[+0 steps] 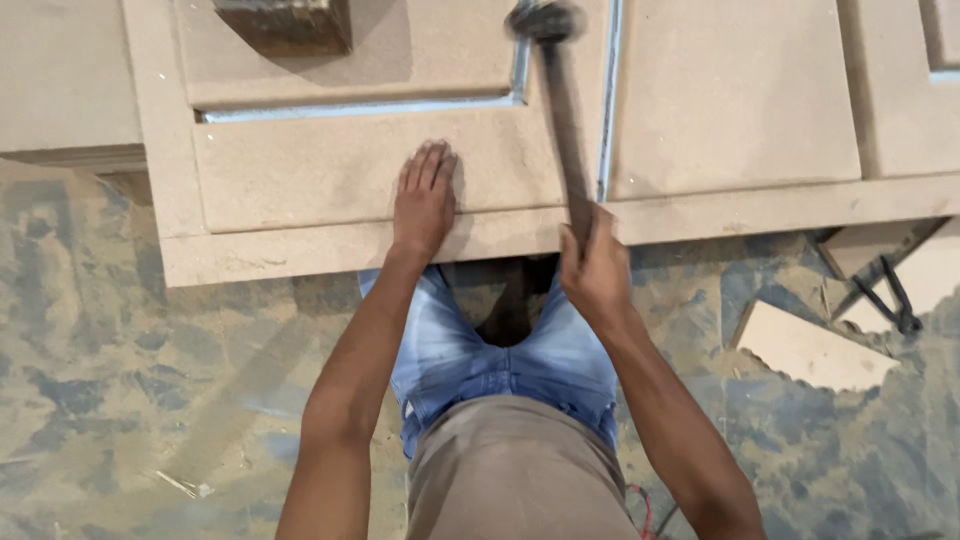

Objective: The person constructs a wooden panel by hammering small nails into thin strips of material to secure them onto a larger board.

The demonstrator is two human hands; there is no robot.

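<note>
Hands 2 | left hand (424,200) flat on board (340,170) | right hand (596,275) clamped on 1 hammer (563,120)

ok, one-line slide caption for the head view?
Left hand lies flat on a tan fibreboard panel while the right hand grips a hammer raised over its metal-trimmed groove.

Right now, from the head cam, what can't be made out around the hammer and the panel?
- Hammer head: motion-blurred and cut by the top edge; its shape and what it strikes cannot be told.
- Right hand: closed around the handle end, hiding it.
- Left hand: flat on the fibreboard panel, covering that patch.
- Dark block: cropped by the top edge.
- Black tool on the floor: too small to identify.
</note>
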